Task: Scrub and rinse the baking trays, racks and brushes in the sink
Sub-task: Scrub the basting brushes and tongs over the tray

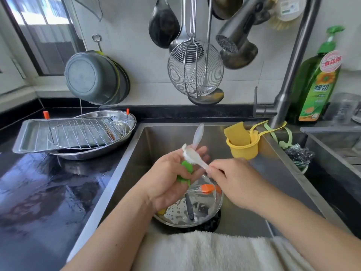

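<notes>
Tray (27,133) and rack (78,132) on counter (48,182) — apparently done; left hand (168,178) grips sponge (185,169), right hand (234,177) pinches white brush (193,155) — orange brush (207,187) left.

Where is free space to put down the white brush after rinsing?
The black counter is bare in front of the oval steel dish, left of the sink. The sink floor right of the soapy bowl is also bare. The dish is crowded with a tray and wire rack.
</notes>
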A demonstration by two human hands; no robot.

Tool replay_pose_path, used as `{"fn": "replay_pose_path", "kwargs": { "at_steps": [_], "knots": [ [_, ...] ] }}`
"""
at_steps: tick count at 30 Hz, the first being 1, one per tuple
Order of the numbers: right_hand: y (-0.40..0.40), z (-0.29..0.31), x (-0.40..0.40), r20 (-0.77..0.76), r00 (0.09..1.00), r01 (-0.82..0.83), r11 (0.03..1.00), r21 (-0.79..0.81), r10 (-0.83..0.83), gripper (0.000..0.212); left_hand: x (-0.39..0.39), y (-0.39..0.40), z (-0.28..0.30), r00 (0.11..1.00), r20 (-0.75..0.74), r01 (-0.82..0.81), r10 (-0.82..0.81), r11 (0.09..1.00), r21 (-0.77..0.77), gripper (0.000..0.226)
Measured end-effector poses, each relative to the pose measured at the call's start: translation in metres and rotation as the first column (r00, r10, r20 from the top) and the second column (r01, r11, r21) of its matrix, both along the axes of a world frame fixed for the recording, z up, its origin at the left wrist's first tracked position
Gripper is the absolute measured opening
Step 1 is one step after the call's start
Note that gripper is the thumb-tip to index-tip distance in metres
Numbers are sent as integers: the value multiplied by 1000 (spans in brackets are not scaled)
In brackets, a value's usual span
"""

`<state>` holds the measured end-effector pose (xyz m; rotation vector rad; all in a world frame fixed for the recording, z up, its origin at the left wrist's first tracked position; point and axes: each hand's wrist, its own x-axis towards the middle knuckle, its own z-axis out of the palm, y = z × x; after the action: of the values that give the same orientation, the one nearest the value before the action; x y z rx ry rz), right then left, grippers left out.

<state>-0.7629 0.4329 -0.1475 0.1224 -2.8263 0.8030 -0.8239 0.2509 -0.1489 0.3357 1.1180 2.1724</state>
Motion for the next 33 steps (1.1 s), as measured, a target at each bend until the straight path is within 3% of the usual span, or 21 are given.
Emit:
{"fn": "replay_pose_path", "kwargs": {
  "at_steps": [2,4,6,8,10,14,19,23,25,30,33],
  "knots": [
    [-8,1,5,35,998,-58,998,-4,58,35,-4,-2,-1,999,36,-37,35,997,67,87],
    [-5,5,1,9,1000,-5,1000,-18,6,34,-3,-4,1,999,53,0,-8,991,134,90],
    [-1,7,-2,-16,1000,26,999,-29,-27,36,-1,-4,5,996,63,50,-62,984,174,77],
    [-7,3,3,0,997,-73,997,-16,73,40,1,-5,7,990,136,14,-40,983,186,59],
    [-15,2,7,29,990,-141,989,32,140,45,0,-6,8,977,213,-62,20,979,193,69],
    [-8,4,-5,-26,999,-27,999,47,29,43,0,-3,8,974,226,-38,-20,967,251,76],
    [-11,-3,-2,66,993,-101,995,11,100,38,-1,-6,8,965,261,-76,23,978,195,71],
    [-8,-1,-4,136,986,-103,994,27,98,37,2,-4,10,964,253,-111,86,990,87,35],
    [-8,0,-1,164,980,-117,993,10,114,36,-1,-3,7,953,265,-157,148,988,11,28],
    [0,8,4,181,972,-155,988,26,148,38,-3,0,3,939,258,-205,228,972,-114,39],
    [-1,8,3,52,996,-76,996,-52,79,36,-5,0,4,925,291,-226,244,969,-97,46]
  ]
}}
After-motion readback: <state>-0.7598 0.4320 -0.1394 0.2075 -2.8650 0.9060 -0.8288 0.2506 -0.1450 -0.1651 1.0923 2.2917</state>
